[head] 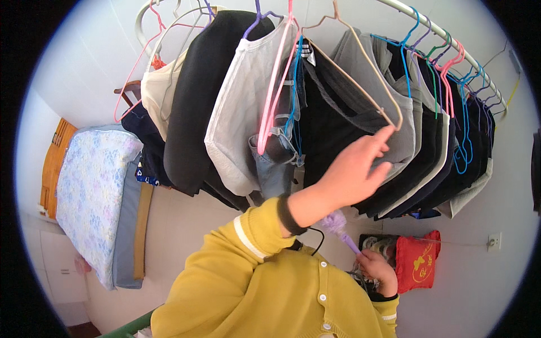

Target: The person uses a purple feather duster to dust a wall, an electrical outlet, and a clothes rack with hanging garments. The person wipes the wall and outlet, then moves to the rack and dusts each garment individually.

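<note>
My left hand [353, 169] reaches up across the hanging clothes with its fingers apart. Its index fingertip touches or almost touches the lower corner of a beige hanger [372, 59]; the exact contact is unclear. A black garment with a grey mesh part [334, 93] hangs by that hanger, partly behind my forearm. Low on the right, my right hand [377, 267] grips the handle of a purple fluffy duster [334, 222], whose head points up and left. Left of the beige hanger hangs a bare pink hanger [277, 84], and bare blue hangers [296, 97] are beside it.
A white curved rail [448, 38] carries several garments, among them a white top [236, 110] and a black one [198, 105]. At left stands a bed with a floral cover [97, 181]. A red bag [418, 264] lies near the wall socket [493, 242] at right.
</note>
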